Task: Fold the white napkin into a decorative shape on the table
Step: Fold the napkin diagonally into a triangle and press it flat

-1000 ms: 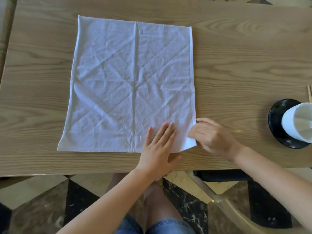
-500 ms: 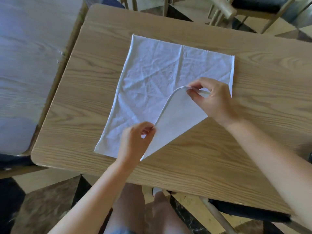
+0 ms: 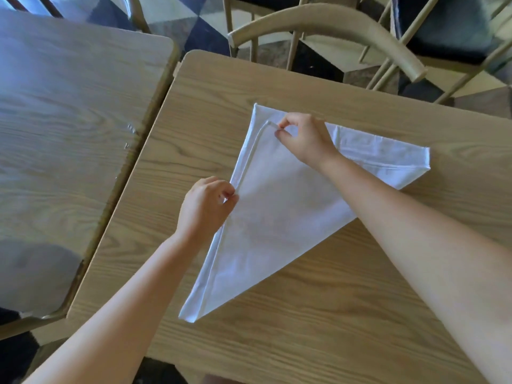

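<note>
Your napkin (image 3: 279, 217) lies on the table (image 3: 346, 314), one corner folded diagonally across so the top layer forms a rough triangle, its point toward the near edge. Your right hand (image 3: 306, 139) pinches the folded-over corner between thumb and forefinger near the far left corner of the cloth, other fingers curled. Your left hand (image 3: 206, 207) pinches the hemmed edge midway down the left side. Handling, as judged: thin soft cloth, light, no stiffness; it probably holds a crease only if pressed and drags if pulled from one point. Take it at corners and hems, as you do now, and flatten with the palm along the fold. The top edge sits just inside the lower one, so alignment looks unfinished. Around: a second table (image 3: 69, 120) just beside on the left, a chair (image 3: 332, 26) beyond the far edge. Nothing obstructs the cloth.
</note>
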Available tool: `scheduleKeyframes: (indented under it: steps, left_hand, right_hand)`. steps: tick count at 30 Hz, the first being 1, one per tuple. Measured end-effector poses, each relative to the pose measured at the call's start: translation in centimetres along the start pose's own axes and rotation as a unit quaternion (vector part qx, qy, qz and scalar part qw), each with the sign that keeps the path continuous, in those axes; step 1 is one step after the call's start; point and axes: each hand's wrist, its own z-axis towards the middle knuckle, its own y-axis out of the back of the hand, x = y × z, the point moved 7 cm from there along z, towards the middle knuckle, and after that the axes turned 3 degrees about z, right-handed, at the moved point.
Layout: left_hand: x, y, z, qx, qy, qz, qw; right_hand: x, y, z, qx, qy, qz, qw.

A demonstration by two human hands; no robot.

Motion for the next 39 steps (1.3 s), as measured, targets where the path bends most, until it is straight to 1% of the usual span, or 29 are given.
scheduleKeyframes:
  steps: [3, 5, 8, 14, 20, 23, 25, 26, 27, 28, 29, 31, 34, 37, 39]
  left_hand:
    - [0.7, -0.7, 0.5, 0.013, 0.005, -0.006, 1.000]
    - [0.9, -0.9, 0.7, 0.020, -0.002, 0.009, 1.000]
    - [1.1, -0.8, 1.2, 0.027, 0.005, 0.030, 0.999]
    - [1.5, -0.7, 2.0, 0.033, 0.024, 0.030, 0.999]
    - [1.6, -1.0, 1.1, -0.005, 0.022, 0.002, 1.000]
    - [1.3, -0.6, 0.7, -0.037, 0.022, -0.043, 0.998]
    - [0.3, 0.2, -0.1, -0.078, -0.023, -0.035, 0.996]
    - [-0.5, 0.5, -0.8, -0.092, -0.060, -0.004, 0.994]
    - [-1.5, 0.5, -1.8, -0.091, -0.096, 0.038, 0.990]
    - [-2.3, 0.1, -3.1, -0.075, -0.127, 0.076, 0.986]
    - [-2.8, -0.7, -4.6, -0.049, -0.151, 0.102, 0.982]
    - [-2.6, -2.6, -7.8, 0.007, -0.174, 0.135, 0.975]
    - [-0.4, -4.5, -11.8, 0.068, -0.169, 0.177, 0.967]
    - [0.6, -4.5, -12.6, 0.084, -0.147, 0.206, 0.964]
    - [0.6, -4.4, -12.4, 0.094, -0.137, 0.210, 0.963]
  right_hand:
    - [-0.6, -1.7, 1.1, 0.023, -0.020, -0.018, 0.999]
    - [-0.6, -2.4, 1.6, 0.021, -0.010, -0.034, 0.999]
    - [-0.7, -3.1, 2.4, 0.004, 0.005, -0.071, 0.997]
    - [-0.5, -3.7, 3.4, -0.041, 0.023, -0.125, 0.991]
    - [-0.7, -4.0, 3.2, -0.090, 0.023, -0.148, 0.985]
    - [-0.6, -4.1, 2.9, -0.086, 0.026, -0.171, 0.981]
    - [0.1, -3.8, 1.4, -0.085, 0.043, -0.179, 0.979]
    - [0.8, -3.5, -0.1, -0.097, 0.063, -0.180, 0.977]
    - [1.5, -3.2, -2.0, -0.109, 0.083, -0.185, 0.973]
    - [1.9, -3.3, -4.4, -0.109, 0.097, -0.194, 0.970]
    - [2.2, -3.7, -7.1, -0.096, 0.106, -0.204, 0.968]
    - [2.3, -5.8, -12.8, -0.035, 0.111, -0.224, 0.968]
    - [0.7, -9.7, -18.4, 0.057, 0.097, -0.261, 0.959]
    - [-1.1, -10.3, -18.5, 0.105, 0.090, -0.279, 0.950]
    - [-3.2, -8.2, -17.2, 0.109, 0.079, -0.290, 0.947]
